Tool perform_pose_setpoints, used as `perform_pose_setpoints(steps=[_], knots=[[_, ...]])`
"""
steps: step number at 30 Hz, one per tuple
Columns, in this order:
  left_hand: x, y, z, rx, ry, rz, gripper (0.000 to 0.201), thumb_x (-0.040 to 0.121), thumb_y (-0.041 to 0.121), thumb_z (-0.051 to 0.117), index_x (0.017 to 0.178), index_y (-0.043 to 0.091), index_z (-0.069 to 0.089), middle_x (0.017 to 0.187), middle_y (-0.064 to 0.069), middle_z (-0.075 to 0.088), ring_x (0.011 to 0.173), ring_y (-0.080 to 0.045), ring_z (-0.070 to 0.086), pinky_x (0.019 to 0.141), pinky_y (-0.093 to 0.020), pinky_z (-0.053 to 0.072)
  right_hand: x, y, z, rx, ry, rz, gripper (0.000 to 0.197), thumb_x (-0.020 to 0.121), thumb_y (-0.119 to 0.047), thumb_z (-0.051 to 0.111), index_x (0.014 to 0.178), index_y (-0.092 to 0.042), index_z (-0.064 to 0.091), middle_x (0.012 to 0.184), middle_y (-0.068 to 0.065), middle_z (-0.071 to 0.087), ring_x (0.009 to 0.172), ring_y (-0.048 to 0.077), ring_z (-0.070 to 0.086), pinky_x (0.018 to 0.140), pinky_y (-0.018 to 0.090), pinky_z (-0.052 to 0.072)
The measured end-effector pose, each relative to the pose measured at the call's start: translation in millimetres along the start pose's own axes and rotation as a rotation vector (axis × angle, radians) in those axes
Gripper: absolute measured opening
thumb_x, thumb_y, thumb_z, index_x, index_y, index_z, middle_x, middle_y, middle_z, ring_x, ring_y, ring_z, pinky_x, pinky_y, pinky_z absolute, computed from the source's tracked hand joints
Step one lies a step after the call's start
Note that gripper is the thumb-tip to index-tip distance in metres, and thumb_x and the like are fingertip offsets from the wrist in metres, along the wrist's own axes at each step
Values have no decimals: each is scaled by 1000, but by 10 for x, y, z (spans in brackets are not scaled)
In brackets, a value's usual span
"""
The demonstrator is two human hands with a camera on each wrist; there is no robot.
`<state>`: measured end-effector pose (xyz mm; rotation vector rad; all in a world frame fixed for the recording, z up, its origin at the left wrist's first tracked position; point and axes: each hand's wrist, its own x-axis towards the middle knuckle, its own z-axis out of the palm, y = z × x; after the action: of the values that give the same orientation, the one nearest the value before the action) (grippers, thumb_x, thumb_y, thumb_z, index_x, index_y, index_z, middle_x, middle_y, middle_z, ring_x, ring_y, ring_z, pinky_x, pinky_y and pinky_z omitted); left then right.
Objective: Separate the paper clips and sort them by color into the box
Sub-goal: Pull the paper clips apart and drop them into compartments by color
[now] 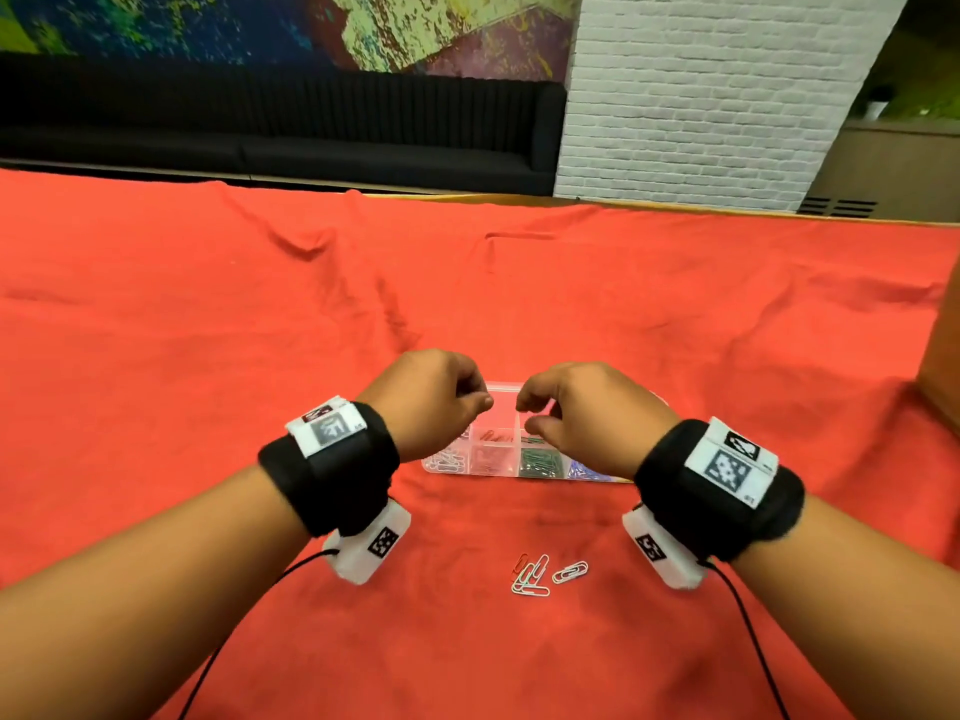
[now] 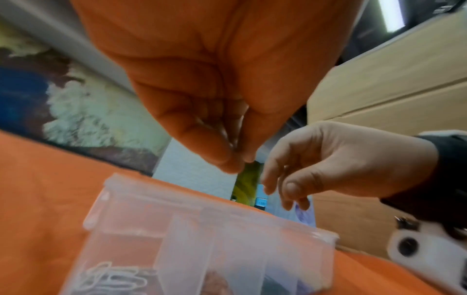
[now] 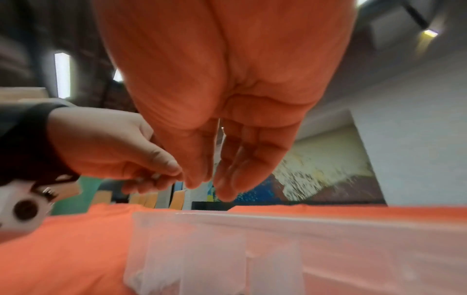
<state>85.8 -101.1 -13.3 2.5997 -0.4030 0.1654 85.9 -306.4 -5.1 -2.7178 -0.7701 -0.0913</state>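
A clear compartment box [image 1: 501, 388] stands on the red cloth. It holds white clips [image 1: 447, 459], red clips [image 1: 491, 436], green clips [image 1: 540, 462] and blue clips [image 1: 587, 470] in separate cells. Both hands hover just above it. My left hand [image 1: 480, 400] has its thumb and fingers pinched together [image 2: 240, 161] on what looks like a small pale paper clip [image 3: 155, 176], mostly hidden. My right hand [image 1: 527, 413] hangs with loose fingers and the thumb apart [image 3: 207, 185], holding nothing I can see. A small cluster of linked white and red clips [image 1: 530, 576] lies near me, with one white clip [image 1: 570, 572] beside it.
The red cloth [image 1: 208, 330] covers the whole table, with wrinkles toward the far edge. A brown box [image 1: 943, 366] stands at the right edge. Black cables [image 1: 753, 641] trail from both wrist cameras across the near cloth. A black sofa [image 1: 260, 122] sits beyond the table.
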Motion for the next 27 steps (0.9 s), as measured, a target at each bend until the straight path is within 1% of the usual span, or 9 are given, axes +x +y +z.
perform_pose_setpoints(steps=[2, 5, 7, 11, 14, 17, 23, 25, 27], knots=[[-144, 54, 24, 107, -30, 110, 10, 85, 35, 65, 84, 26, 70, 75, 8, 71, 73, -12, 66, 69, -29, 52, -169, 2, 1, -96, -73, -42, 11, 83, -28, 62, 92, -29, 69, 89, -7, 69, 81, 14, 63, 71, 29, 51], [-433, 169, 225, 207, -367, 266, 23, 86, 36, 61, 105, 27, 69, 96, 6, 72, 88, -14, 65, 77, -29, 51, -488, 33, 95, -104, -433, -23, 14, 77, -28, 64, 90, -26, 69, 81, -8, 69, 74, 11, 61, 68, 30, 51], [-568, 237, 413, 307, -495, 342, 31, 88, 38, 57, 115, 26, 64, 107, 3, 67, 97, -20, 63, 80, -31, 51, -635, 79, 189, -148, -547, -34, 22, 76, -35, 66, 97, -28, 66, 85, -9, 67, 76, 11, 58, 69, 31, 51], [-624, 308, 615, 385, -545, 398, 20, 87, 38, 58, 97, 22, 62, 97, -2, 57, 89, -27, 61, 69, -36, 49, -775, 152, 283, -159, -512, -92, 13, 79, -32, 58, 90, -28, 59, 88, -7, 61, 80, 16, 57, 68, 36, 50], [-586, 279, 633, 372, -546, 371, 22, 84, 41, 62, 96, 22, 63, 97, -2, 59, 89, -26, 61, 73, -37, 51, -823, 189, 312, -164, -436, -127, 8, 80, -30, 47, 84, -26, 52, 83, -6, 60, 74, 17, 55, 65, 37, 50], [-565, 241, 613, 316, -539, 311, 27, 80, 46, 68, 95, 24, 62, 95, 1, 63, 87, -21, 60, 74, -34, 51, -821, 157, 318, -104, -381, -101, 5, 78, -28, 47, 82, -25, 48, 76, -6, 59, 68, 16, 53, 61, 36, 49], [-528, 154, 450, 133, -584, 144, 25, 75, 39, 78, 83, 20, 64, 68, 11, 61, 63, -6, 55, 59, -22, 43, -713, 15, 366, -34, -377, -84, 12, 76, -22, 51, 87, -27, 50, 72, -8, 54, 67, 16, 50, 60, 31, 45], [-449, 124, 316, 90, -540, 137, 23, 75, 37, 79, 78, 21, 63, 65, 11, 61, 58, -3, 53, 56, -19, 41, -675, 20, 366, -3, -387, -58, 12, 75, -20, 51, 86, -25, 53, 73, -8, 57, 69, 15, 53, 64, 31, 49], [-309, 96, 163, 55, -406, 130, 24, 76, 34, 80, 71, 23, 59, 61, 11, 58, 54, 0, 49, 54, -16, 37, -644, 52, 378, 19, -384, -34, 15, 76, -19, 51, 89, -25, 54, 75, -9, 59, 70, 15, 54, 66, 32, 51]])
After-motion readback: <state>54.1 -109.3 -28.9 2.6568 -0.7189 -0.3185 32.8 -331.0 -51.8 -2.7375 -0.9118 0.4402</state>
